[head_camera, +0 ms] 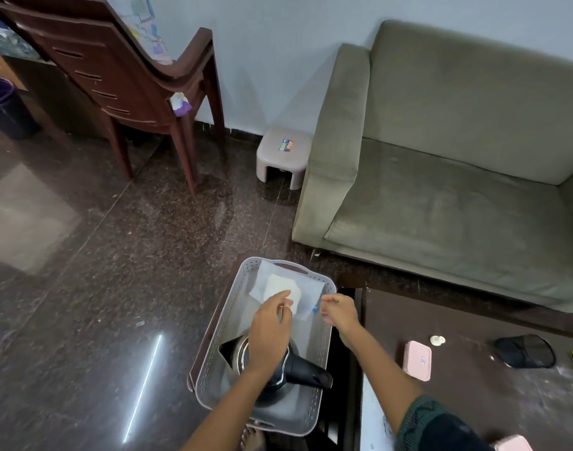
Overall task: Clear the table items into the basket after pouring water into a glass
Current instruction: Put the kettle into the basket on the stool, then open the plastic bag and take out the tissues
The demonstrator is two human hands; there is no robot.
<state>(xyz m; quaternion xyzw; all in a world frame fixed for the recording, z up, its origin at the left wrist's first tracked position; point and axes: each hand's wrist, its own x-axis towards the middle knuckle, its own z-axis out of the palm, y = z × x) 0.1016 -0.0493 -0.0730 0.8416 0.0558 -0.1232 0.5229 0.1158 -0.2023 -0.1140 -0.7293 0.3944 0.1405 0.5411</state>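
Left hand, fingers relaxed, over white folded paper in grey perforated plastic basket; right hand beside rim, grip unclear.

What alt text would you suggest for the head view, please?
The left hand and right hand hover over a grey basket holding a kettle and a white packet, beside a dark table with a pink box.

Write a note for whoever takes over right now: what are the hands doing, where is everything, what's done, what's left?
Left hand: open, fingers over the white papers in the basket.
Right hand: loosely curled by the basket's right rim, nothing visible in it.
Done: kettle and papers lie in the basket.
Left: pink box, black pouch and small white thing sit on the table. No glass in view.
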